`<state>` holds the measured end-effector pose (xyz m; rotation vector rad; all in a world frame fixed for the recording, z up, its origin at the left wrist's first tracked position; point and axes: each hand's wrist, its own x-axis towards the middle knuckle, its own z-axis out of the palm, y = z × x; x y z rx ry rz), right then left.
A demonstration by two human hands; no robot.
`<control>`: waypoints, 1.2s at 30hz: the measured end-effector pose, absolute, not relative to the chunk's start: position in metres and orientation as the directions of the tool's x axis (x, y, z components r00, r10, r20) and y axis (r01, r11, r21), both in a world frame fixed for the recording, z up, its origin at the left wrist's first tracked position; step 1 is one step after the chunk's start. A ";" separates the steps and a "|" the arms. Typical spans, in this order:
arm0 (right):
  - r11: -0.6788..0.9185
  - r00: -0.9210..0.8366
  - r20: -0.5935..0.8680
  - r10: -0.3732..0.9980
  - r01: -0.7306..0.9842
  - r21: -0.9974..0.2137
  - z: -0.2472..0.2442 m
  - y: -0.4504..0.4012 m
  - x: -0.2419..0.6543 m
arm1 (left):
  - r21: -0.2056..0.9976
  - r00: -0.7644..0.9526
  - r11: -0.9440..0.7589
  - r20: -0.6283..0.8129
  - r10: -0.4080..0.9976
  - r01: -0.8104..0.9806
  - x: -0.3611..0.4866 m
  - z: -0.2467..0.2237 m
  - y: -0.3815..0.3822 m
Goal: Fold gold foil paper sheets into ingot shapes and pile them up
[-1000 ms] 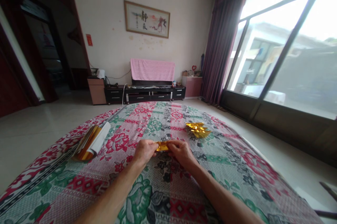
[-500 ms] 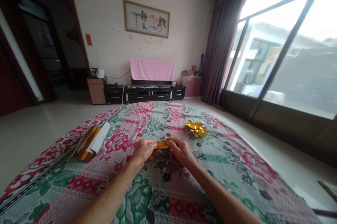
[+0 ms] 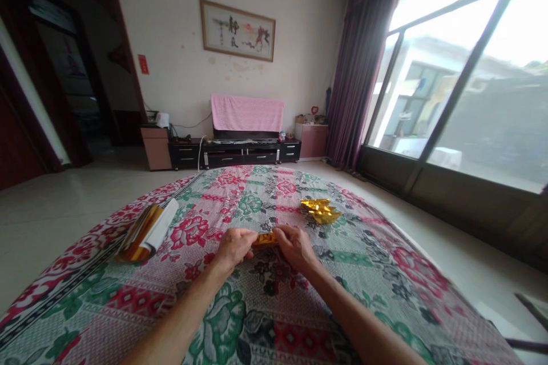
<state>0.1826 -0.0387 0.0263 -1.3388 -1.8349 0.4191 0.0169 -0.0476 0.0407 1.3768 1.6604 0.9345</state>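
Observation:
Between my two hands is a small folded piece of gold foil paper, held just over the table at the middle of the view. My left hand is closed, pinching its left end between thumb and fingers. Its right end is in the pinch of my right hand. Part of the paper is hidden by the fingers. Beyond my right hand, several folded gold foil pieces lie in a shiny pile. Off to the left rests a curled stack of gold and white paper sheets.
A round table spread with a flowered cloth lies under my arms. Past its far edge stand a low black cabinet and a screen draped with a pink towel. Large windows line the right side.
My left hand has shifted very slightly to the right along the folded gold paper, its fingers curled in more. The pile and the stack stay where they were.

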 end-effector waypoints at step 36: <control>0.504 -0.201 0.484 0.851 0.567 -0.651 0.013 -0.044 0.198 | 0.942 0.030 -0.088 0.082 0.996 0.324 0.005 0.019 -0.049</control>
